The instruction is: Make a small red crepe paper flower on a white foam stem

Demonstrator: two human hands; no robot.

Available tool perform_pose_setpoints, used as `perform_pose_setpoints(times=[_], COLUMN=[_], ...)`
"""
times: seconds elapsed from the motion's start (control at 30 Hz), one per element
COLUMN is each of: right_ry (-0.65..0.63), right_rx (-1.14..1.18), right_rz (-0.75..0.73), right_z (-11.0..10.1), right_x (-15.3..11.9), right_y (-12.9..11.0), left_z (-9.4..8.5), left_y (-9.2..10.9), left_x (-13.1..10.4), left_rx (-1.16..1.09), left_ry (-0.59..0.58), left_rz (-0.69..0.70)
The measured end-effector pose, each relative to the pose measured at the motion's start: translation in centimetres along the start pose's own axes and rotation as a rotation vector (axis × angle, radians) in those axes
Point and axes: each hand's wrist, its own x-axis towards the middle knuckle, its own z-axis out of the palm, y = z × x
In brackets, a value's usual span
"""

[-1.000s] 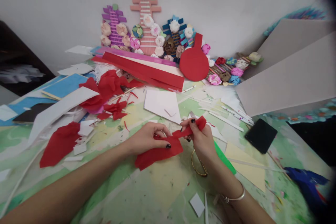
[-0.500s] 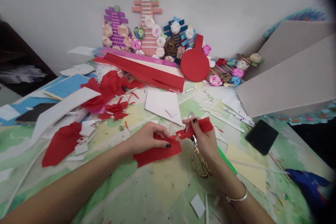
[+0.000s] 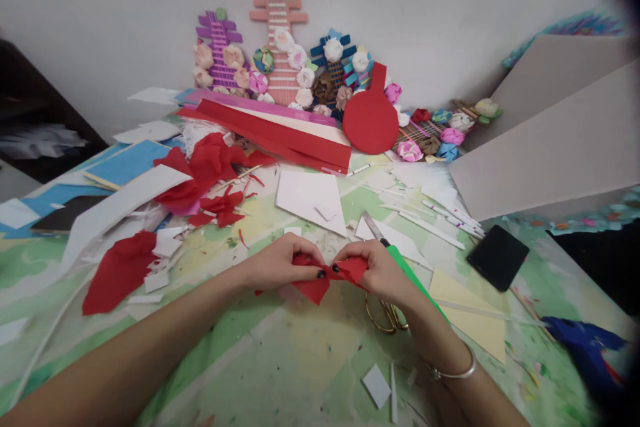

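Pinched from two sides: the red paper [image 3: 316,290]

Well to the left of the hands lie a blue panel [image 3: 127,165] and, closer in, a loose red scrap [image 3: 120,273]. Crumpled red sheets [image 3: 213,163] are heaped beyond the left forearm. The left hand [image 3: 280,263] grasps the red paper between thumb and fingers, and a corner pokes out below the thumb. The paper spans the small space between the two hands, bunched narrow near the thumb tips; whether it is one piece cannot be told. A white card [image 3: 307,197] lies just beyond the fingers, on the patterned table cover [image 3: 280,373]. The right hand [image 3: 383,270] pinches the paper from its own side, the fingers curled. Gold-handled scissors [image 3: 384,323] lie beneath that hand, beside a green-handled knife [image 3: 413,275] partly covered by the hand. Farther right of it are cream paper [image 3: 465,327], a flat black object [image 3: 497,258] and a blue tool [image 3: 583,343], blurred.
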Motion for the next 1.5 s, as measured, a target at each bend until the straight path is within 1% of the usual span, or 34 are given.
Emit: perform_pose_setpoints(times=[0.17, 0.3, 0.43, 0.53, 0.67, 0.83, 0.93, 1.0, 1.07, 1.13, 1.2, 1.3, 1.4, 1.43, 1.5], right_ry=[-0.08, -0.12, -0.133, -0.139, -0.149, -0.123, -0.063, 0.006, 0.107, 0.239, 0.37, 0.504, 0.585, 0.601, 0.593], right_rx=[0.056, 0.094, 0.101, 0.145, 0.21, 0.237, 0.287, 0.336, 0.376, 0.399, 0.42, 0.489, 0.615, 0.657, 0.709], right_rz=[0.001, 0.01, 0.041, 0.082, 0.139, 0.157, 0.182, 0.204, 0.207, 0.189, 0.134, 0.009, -0.063, -0.076, -0.105], right_z=[-0.1, 0.0, 0.0, -0.1, -0.2, -0.1, -0.1, -0.1, 0.0, 0.0, -0.1, -0.4, -0.5, -0.4, 0.0], right_x=[-0.2, -0.3, -0.3, -0.3, -0.3, -0.3, -0.3, -0.1, 0.1, 0.2, 0.4, 0.5, 0.8, 1.0, 1.7], right_y=[-0.2, -0.5, -0.7, -0.9, -1.0, -0.9, -0.8, -0.7, -0.5, -0.2, 0.1, 0.3, -0.1, -0.6, -2.1], left_z=[-0.2, -0.3, -0.5, -0.5, -0.6, -0.8, -0.8, -0.8, -0.8, -0.8, -0.8, -0.9, -1.0, -1.0, -0.9], left_y=[-0.1, -0.1, -0.2, -0.3, -0.2, -0.1, -0.1, -0.2, -0.3, -0.4, -0.5, -0.6, -0.6, -0.5, -0.5], left_x=[-0.1, -0.2, -0.2, -0.2, -0.1, -0.2, -0.2, -0.1, 0.0, 0.1, 0.1, 0.0, 0.0, 0.0, 0.1], left_rx=[0.016, 0.031, 0.017, 0.008, -0.02, -0.035, -0.056, -0.084, -0.113, -0.149, -0.183, -0.226, -0.256, -0.267, -0.304], left_ry=[-0.065, -0.105, -0.127, -0.114, -0.106, -0.119, -0.097, -0.06, -0.023, 0.013, 0.041, 0.09, 0.127, 0.139, 0.181], left_rz=[-0.011, 0.002, 0.016, 0.021, -0.008, -0.038, -0.033, -0.014, 0.006, -0.001, -0.024, -0.043, -0.012, -0.007, -0.017])
